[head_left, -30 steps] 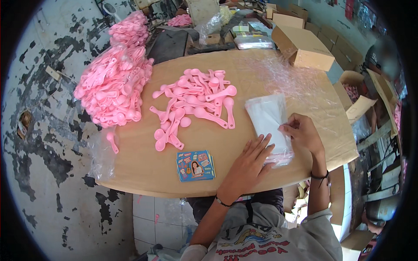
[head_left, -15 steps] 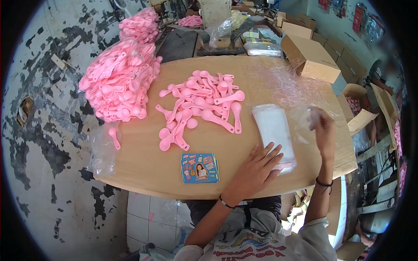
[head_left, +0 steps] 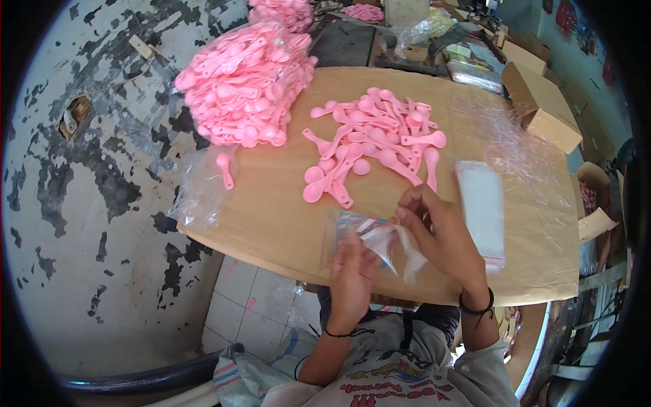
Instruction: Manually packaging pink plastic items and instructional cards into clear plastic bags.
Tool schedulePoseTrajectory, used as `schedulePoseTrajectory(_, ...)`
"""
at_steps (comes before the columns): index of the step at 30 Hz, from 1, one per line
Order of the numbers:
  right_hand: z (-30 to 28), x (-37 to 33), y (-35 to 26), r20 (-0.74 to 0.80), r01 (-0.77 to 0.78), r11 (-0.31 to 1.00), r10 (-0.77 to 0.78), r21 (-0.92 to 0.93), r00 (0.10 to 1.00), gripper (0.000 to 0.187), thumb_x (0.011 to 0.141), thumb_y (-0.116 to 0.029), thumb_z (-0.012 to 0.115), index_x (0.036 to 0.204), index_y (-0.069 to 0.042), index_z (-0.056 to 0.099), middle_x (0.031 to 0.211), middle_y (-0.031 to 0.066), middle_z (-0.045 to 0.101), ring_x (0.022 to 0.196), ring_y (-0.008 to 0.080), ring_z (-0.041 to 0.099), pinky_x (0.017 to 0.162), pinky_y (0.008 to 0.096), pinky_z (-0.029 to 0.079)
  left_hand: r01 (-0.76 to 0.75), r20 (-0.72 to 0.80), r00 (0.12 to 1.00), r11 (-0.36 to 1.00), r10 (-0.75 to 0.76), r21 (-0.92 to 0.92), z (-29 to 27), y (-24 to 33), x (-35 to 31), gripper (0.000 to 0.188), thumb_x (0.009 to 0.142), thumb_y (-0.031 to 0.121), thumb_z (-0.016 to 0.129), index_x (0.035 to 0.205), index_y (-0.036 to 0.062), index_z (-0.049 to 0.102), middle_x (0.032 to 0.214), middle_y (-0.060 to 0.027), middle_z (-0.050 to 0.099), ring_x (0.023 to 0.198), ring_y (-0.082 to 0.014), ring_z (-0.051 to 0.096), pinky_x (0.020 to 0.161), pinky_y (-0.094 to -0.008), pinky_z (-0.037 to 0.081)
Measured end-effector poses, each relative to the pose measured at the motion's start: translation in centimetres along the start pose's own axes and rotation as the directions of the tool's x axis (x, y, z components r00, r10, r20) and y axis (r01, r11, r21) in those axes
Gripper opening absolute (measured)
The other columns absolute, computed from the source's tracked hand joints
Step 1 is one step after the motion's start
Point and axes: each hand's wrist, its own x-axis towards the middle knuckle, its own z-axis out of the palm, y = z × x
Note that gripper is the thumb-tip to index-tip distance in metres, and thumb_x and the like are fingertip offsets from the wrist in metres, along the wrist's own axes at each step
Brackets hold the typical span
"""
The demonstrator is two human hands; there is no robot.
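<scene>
A thin clear plastic bag (head_left: 408, 259) stretches between my hands near the table's front edge. My left hand (head_left: 352, 275) grips its left part, the fingers slightly blurred. The thumb and fingers of my right hand (head_left: 444, 234) pinch its upper right side. Under the bag, a stack of blue printed cards (head_left: 349, 220) is mostly covered. Just beyond lies a loose heap of pink measuring spoons (head_left: 369, 142). To the right of my right hand rests a stack of flat clear bags (head_left: 480, 210).
A large bag stuffed with pink spoons (head_left: 244, 85) stands at the far left. One single spoon (head_left: 224, 171) lies on crumpled plastic (head_left: 196, 193) by the left edge. Shredded clear film (head_left: 508, 146) and an open cardboard box (head_left: 542, 108) occupy the far right.
Both hands have moved left, from the stack of flat bags to above the cards. A single clear bag is now spread between them. The view has shifted, so the table sits further right.
</scene>
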Motion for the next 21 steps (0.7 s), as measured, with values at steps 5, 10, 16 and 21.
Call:
schedulePoseTrajectory(5, 3.2, 1.0, 4.2, 0.108, 0.236, 0.903, -0.211, -0.359, 0.972, 0.028, 0.081, -0.012, 0.072, 0.105, -0.002, 0.062, 0.087, 0.0115, 0.065, 0.078, 0.0235, 0.062, 0.07, 0.0338, 0.05, -0.094, -0.073, 0.99, 0.957, 0.118, 0.275, -2.0, 2.7, 1.0, 0.038, 0.104, 0.023, 0.038, 0.132, -0.0042, 0.038, 0.121, -0.0225, 0.058, 0.105, -0.0326, 0.063, 0.092, -0.0452, 0.055)
schedulePoseTrajectory(10, 3.1, 2.1, 3.2, 0.14, -0.096, 0.988, 0.113, -0.124, 0.984, 0.022, 0.081, -0.016, 0.071, 0.095, 0.0, 0.066, 0.08, 0.0129, 0.066, 0.082, 0.0303, 0.062, 0.075, 0.0385, 0.049, -0.124, -0.082, 0.99, 0.983, 0.114, -0.133, -1.5, 4.2, 1.6, 0.035, 0.101, 0.015, 0.049, 0.13, -0.0027, 0.04, 0.123, -0.0203, 0.057, 0.107, -0.0283, 0.063, 0.094, -0.0405, 0.054)
schedulePoseTrajectory(16, 3.4, 2.0, 4.3, 0.039, 0.181, 0.948, -0.177, -0.262, 0.983, 0.018, 0.085, -0.015, 0.067, 0.093, 0.001, 0.066, 0.078, 0.0165, 0.066, 0.071, 0.0309, 0.062, 0.067, 0.0387, 0.049, -0.117, -0.034, 0.992, 0.989, 0.12, 0.09, -1.8, 3.5, 2.4, 0.043, 0.094, 0.007, 0.06, 0.129, -0.007, 0.041, 0.107, -0.0188, 0.063, 0.1, -0.027, 0.067, 0.085, -0.0345, 0.058)
schedulePoseTrajectory(21, 2.0, 0.6, 2.9, 0.053, -0.12, 0.993, 0.12, -0.012, 0.991, 0.017, 0.09, -0.013, 0.064, 0.101, 0.0, 0.067, 0.076, 0.0114, 0.064, 0.065, 0.0155, 0.059, 0.062, 0.0296, 0.047, -0.207, -0.121, 0.967, 0.968, 0.225, 0.145, -1.5, 4.4, 2.4, 0.03, 0.094, 0.009, 0.061, 0.116, -0.0081, 0.05, 0.1, -0.0167, 0.065, 0.094, -0.0234, 0.068, 0.082, -0.0334, 0.058)
